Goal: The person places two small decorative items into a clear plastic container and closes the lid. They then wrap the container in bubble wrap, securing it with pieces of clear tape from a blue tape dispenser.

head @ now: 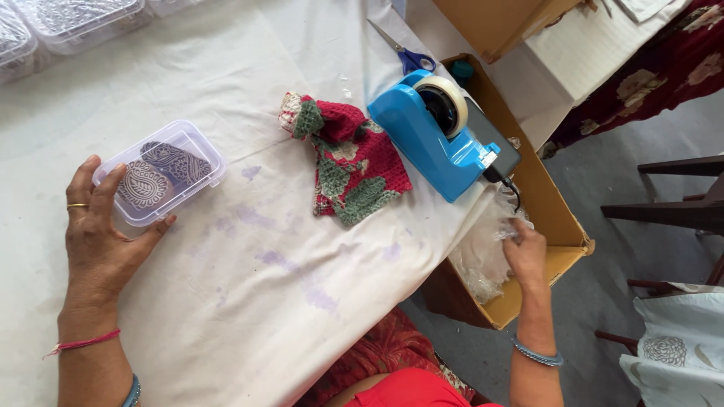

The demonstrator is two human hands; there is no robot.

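Red cloth over the person's lap (400, 380) fills the bottom edge of the frame, nearest the lens, as both bare arms stretch out over a work table draped in a white sheet (249, 286) stained with faint purple blotches. The left hand (102, 234) lies flat on the sheet, fingers (94, 185) spread apart and resting against the near side of a small clear plastic box (162, 172); thumb and forefinger bracket its corner without gripping it. The right hand (526, 252) reaches off the table's edge into an open cardboard carton (562, 234), fingertips pinched on crinkled clear plastic wrap (483, 260).

Because the box is only steadied, not held, a nudge from the spread fingers could slide it away across the smooth sheet. The pinched wrap, thin and tangled, could tear or drag neighbouring pieces out of the carton.

Rectangular with rounded corners and a closed, translucent lid, the box shows two dark pieces inside carved with pale paisley patterns. Beyond the left fingertips, well apart, lie a crumpled red-and-green crocheted cloth (351, 162), a blue tape dispenser (430, 136) and blue-handled scissors (407, 54). More clear containers (68, 22) sit at the table's far corner.
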